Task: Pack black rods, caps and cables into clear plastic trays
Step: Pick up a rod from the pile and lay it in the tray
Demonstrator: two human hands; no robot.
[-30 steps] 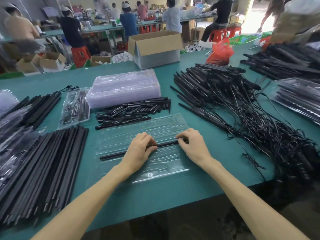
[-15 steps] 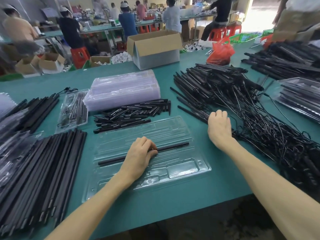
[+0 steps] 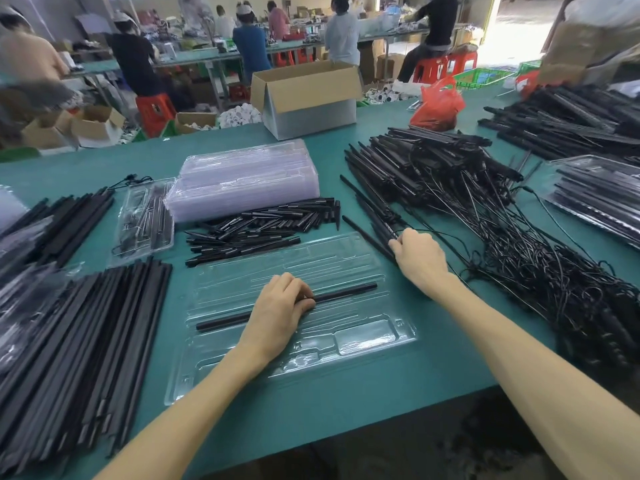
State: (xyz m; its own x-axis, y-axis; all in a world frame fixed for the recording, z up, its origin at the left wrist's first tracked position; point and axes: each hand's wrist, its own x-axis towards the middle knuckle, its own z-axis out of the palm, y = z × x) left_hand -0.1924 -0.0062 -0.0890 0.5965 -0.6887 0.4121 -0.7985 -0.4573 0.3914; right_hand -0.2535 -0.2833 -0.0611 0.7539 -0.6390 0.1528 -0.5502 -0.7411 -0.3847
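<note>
A clear plastic tray (image 3: 374, 336) lies on the green table in front of me. One black rod (image 3: 346, 293) lies lengthwise in it. My left hand (image 3: 278, 311) rests on the middle of that rod, fingers curled over it. My right hand (image 3: 417, 256) is at the right of the tray, at the near edge of the heap of black rods with cables (image 3: 460, 216), and its fingers grip the end of a rod there. A pile of short black caps (image 3: 263, 228) lies just behind the tray.
A stack of clear trays (image 3: 246, 180) stands behind the caps. Long black rods (image 3: 86, 344) lie at the left, with a filled tray (image 3: 145, 216) behind them. More filled trays (image 3: 595, 199) sit at the right. A cardboard box (image 3: 308, 98) stands at the back.
My right hand left the rod in the tray, moved right and back to the rod-and-cable heap, and now grips a rod there. My left hand stayed on the tray's rod.
</note>
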